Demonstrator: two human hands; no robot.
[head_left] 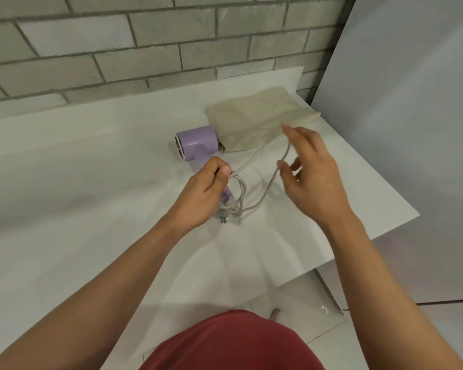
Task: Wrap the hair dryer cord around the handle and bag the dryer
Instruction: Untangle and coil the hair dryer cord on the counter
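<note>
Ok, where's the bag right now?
Head view: the bag lies flat on the counter, far right, next to the dryer, beyond the right hand.

Smooth lilac plastic hair dryer (195, 144), matt beige cloth bag (254, 121), glossy white countertop (91, 169).

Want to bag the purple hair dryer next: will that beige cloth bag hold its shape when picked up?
The beige cloth bag probably goes floppy: it lies flat and creased on the white counter. It looks thin, so likely light.
</note>
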